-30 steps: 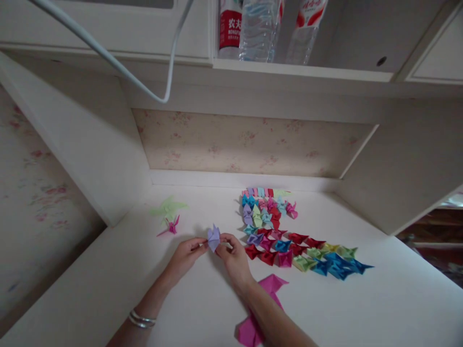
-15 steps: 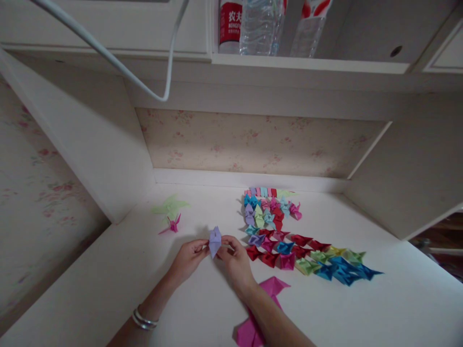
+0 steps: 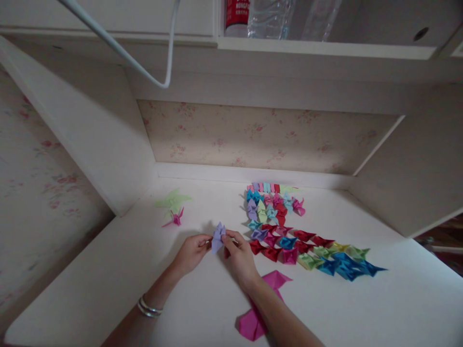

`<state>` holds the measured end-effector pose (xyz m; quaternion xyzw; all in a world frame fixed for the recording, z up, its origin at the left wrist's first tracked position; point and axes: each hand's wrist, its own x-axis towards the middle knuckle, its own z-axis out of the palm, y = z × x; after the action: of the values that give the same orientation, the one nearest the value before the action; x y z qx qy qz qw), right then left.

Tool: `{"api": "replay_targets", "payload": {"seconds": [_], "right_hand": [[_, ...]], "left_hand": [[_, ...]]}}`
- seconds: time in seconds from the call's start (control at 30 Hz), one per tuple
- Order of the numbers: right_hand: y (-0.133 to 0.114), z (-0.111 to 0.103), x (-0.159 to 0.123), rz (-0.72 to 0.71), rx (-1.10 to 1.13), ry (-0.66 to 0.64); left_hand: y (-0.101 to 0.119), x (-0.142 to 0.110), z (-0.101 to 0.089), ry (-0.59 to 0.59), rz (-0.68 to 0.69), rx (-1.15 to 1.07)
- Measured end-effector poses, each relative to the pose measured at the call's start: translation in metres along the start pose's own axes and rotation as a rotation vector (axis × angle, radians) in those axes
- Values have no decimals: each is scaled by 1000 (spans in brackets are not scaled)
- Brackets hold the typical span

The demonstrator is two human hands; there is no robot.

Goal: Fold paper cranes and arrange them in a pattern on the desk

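A small lavender folded paper piece [image 3: 218, 237], like an origami crane in the making, is held above the white tabletop between both hands. My left hand [image 3: 191, 253] pinches its left edge with thumb and fingertips. On its right side, my right hand [image 3: 238, 255] grips it, thumb pressed across the front. Under my right forearm lies a larger magenta folded paper [image 3: 252, 324], partly covered by the arm. To the right are rows of folded paper pieces, among them a dark blue one [image 3: 346, 266] and a lavender one [image 3: 252, 209].
A pale green paper crane [image 3: 173, 200] and a pink paper crane [image 3: 177, 219] rest at the left. Plastic bottles [image 3: 269, 19] stand on the shelf overhead. A white cable or bar [image 3: 119, 48] hangs at upper left. Side panels [image 3: 405, 164] flank the desk.
The lavender paper has tilted, its lower tip swinging left. My right thumb has come over its front. The whole view has shifted slightly, with the shelf higher in the picture.
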<state>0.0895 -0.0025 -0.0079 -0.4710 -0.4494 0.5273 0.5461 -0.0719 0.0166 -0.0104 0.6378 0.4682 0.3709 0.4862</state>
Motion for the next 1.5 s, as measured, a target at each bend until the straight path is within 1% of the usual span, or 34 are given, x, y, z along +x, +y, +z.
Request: {"api": "replay_targets", "payload": {"seconds": [0.13, 0.33, 0.6, 0.77, 0.93, 1.1, 1.27, 1.5], "right_hand": [[-1, 0, 0, 12, -55, 19], [-5, 0, -1, 31, -38, 19], [-7, 0, -1, 28, -51, 17], [-6, 0, 0, 20, -57, 28], [-4, -1, 0, 19, -43, 30], [0, -2, 2, 14, -34, 35], [0, -2, 3, 48, -18, 37], [-1, -2, 1, 23, -7, 27]], "left_hand": [[0, 0, 0, 12, -11, 31], [-2, 0, -1, 27, -5, 72], [-4, 3, -1, 2, -4, -7], [-2, 3, 0, -13, -21, -10], [-5, 3, 0, -7, -12, 17], [-5, 4, 0, 37, -24, 29], [-2, 4, 0, 77, -30, 51], [-1, 3, 0, 71, -44, 27]]}}
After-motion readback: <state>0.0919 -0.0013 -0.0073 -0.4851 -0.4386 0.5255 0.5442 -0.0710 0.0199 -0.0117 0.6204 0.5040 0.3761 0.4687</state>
